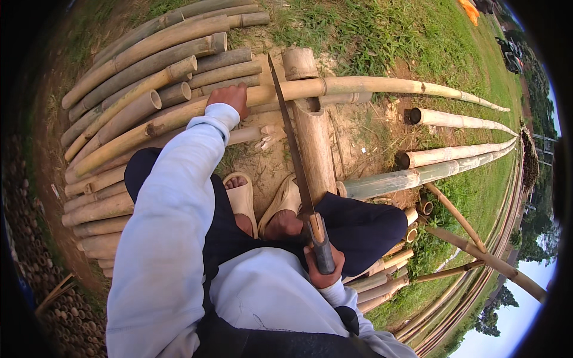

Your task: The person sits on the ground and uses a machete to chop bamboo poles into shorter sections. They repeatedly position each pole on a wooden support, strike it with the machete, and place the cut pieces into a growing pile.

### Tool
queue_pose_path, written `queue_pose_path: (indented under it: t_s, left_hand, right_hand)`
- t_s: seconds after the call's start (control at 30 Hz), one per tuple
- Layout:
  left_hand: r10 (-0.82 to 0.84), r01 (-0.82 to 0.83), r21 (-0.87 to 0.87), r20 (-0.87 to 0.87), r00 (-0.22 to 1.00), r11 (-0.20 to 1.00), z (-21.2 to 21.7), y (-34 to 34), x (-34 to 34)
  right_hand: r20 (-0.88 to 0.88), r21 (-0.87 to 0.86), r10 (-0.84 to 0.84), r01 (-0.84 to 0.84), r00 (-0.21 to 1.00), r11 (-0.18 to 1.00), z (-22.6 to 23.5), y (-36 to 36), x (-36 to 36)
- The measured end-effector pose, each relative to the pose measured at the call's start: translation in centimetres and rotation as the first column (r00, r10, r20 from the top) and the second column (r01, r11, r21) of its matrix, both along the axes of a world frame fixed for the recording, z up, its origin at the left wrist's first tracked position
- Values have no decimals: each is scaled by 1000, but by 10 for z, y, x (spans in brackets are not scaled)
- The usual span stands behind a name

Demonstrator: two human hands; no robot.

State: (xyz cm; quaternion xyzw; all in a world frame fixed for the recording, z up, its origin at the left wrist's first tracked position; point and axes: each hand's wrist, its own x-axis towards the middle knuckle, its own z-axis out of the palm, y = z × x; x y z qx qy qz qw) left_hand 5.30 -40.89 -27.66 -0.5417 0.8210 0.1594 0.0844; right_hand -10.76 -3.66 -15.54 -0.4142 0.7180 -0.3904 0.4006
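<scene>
My left hand (230, 99) is closed over a long yellowish bamboo pole (370, 86), which runs crosswise in front of me. The pole rests across a thick bamboo piece (314, 146) that has a notch cut in its upper side. In my right hand (330, 268), near my lap, is the handle of a handsaw (293, 143). Its long narrow blade points away from me, and the tip reaches past the pole in the view. Whether the teeth touch the pole I cannot tell.
Cut bamboo lengths (143, 53) lie stacked at left. Several long poles (444, 153) stretch off to the right over grass. A bamboo frame (477, 253) stands at lower right. My sandalled feet (241, 200) are on bare soil close to the notched piece.
</scene>
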Motion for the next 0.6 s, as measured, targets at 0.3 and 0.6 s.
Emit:
queue_pose_path:
  t_s: [0.3,0.6]
  left_hand:
    - [-20,20,23,40,999,1000,-5,-13,-1]
    - [-1,1,7,28,1000,1000,7,-8,-1]
  right_hand:
    - [42,-100,67,-63,997,993,-70,-150,-16]
    - [-6,-1,36,-36,999,999,0,-7,-8]
